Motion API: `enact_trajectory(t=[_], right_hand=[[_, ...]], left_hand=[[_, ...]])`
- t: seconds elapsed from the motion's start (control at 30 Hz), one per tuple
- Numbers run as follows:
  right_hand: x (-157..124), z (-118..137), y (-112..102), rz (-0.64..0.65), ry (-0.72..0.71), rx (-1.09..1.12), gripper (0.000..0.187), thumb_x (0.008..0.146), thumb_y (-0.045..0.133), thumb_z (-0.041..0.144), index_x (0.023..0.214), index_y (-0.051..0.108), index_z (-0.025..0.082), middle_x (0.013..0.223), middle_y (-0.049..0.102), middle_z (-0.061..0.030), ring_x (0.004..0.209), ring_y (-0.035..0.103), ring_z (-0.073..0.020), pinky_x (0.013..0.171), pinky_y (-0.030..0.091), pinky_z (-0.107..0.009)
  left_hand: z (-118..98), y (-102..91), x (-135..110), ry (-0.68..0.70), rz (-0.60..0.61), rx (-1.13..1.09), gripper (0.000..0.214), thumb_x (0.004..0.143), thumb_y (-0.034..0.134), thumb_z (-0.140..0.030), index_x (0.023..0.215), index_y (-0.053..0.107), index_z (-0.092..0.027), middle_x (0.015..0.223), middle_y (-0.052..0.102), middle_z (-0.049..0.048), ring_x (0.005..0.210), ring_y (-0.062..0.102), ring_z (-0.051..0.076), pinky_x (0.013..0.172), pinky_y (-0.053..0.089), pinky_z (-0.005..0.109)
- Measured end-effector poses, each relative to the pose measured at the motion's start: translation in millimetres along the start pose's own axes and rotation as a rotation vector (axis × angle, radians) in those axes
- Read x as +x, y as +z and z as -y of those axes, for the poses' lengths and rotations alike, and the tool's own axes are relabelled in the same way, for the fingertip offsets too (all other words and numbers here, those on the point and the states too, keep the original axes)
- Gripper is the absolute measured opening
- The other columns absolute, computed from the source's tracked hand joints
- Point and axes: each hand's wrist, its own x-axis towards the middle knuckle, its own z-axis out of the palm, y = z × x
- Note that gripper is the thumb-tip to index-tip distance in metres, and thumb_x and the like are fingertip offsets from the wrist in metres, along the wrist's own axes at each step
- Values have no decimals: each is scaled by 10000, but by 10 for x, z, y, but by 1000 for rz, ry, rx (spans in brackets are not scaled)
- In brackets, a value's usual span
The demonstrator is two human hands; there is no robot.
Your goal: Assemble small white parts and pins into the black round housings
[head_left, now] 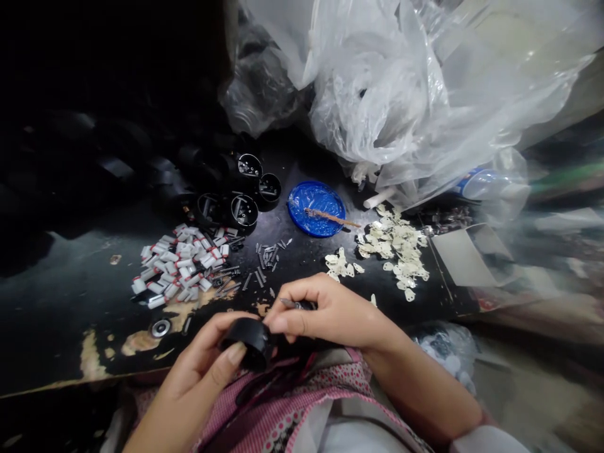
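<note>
Black cap [250, 343], tool [298, 305] at table [56, 314] edge

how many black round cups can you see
5: four cups on the table beside the blue dish, one in the left hand. Others may hide in the dark.

Person's wearing a pink & white checked top [264, 428] w/ dotted trim, white sleeve [486, 440] showing on the rt arm. Left hand [193, 384] & right hand [330, 314] going bare, forearms too.
</note>
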Motion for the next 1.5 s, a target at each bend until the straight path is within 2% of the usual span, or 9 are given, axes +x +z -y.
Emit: enact_trajectory(t=[0.1,0.2,0.3,0.47,0.67,0.9,1.03,1.37,1.5], right_hand=[[182,-13,70,-168,-128,-472,203,926,507,283,905,674,171,822,691,-15,795,621,-139,753,419,-269],[392,-51,157,-327,-181,-1024,186,924,507,283,936,641,155,946,681,-69,880,608,-208,798,357,-345],[512,-73,205,-328,-196,-1216,179,903,520,296,921,614,144,907,672,-74,799,602,-213,764,329,-356],[420,-70,200,-324,-301,-1045,180,899,550,331,889,611,162,862,678,-24,765,594,-161,763,308,-328],[248,-173,231,-480,-556,-766,156,925,543,270,984,655,178,840,718,-16,738,611,-118,762,330,-319],[185,-196,250,-477,-452,-432,157,893,587,235,1027,664,212,879,705,0,795,603,-119,757,397,-287],[153,-192,253,-540,-504,-493,83,855,633,231,915,654,178,839,696,-13,750,591,-128,758,390,-306],[53,108,184,-429,-588,-606,66,850,629,189,906,632,155,823,690,-4,762,599,-117,735,356,-297],[49,130,168,-390,-535,-613,53,860,629,203,882,633,155,801,678,8,748,582,-105,728,343,-284]], left_hand=[[-79,59,38,63,-167,-218,248,724,726,-329,957,694,-252,971,725,32,834,696,213,781,568,328],[-174,157,48,87,-257,-345,260,758,699,-323,1008,670,-258,1013,723,27,915,685,213,837,553,343],[-228,224,38,97,-267,-363,265,788,668,-338,1038,655,-248,1063,711,40,1040,642,234,912,516,380],[-229,264,81,188,-264,-407,215,810,656,-276,1025,663,-270,1100,701,10,1089,618,196,950,495,337],[-228,339,154,97,-187,-506,176,790,681,-252,964,695,-232,1068,722,30,955,681,191,882,538,317],[-193,400,122,93,-155,-541,191,813,648,-246,997,701,-249,1056,729,21,962,682,194,901,529,339],[-174,400,115,112,-146,-496,150,810,654,-261,951,704,-251,1062,724,14,980,673,178,907,514,297],[-92,338,76,96,-133,-309,229,798,644,-352,1017,675,-290,1163,662,42,1142,578,303,910,513,403],[-70,304,54,102,-175,-252,254,786,656,-371,1035,680,-328,1200,647,18,1133,588,268,881,528,339]])
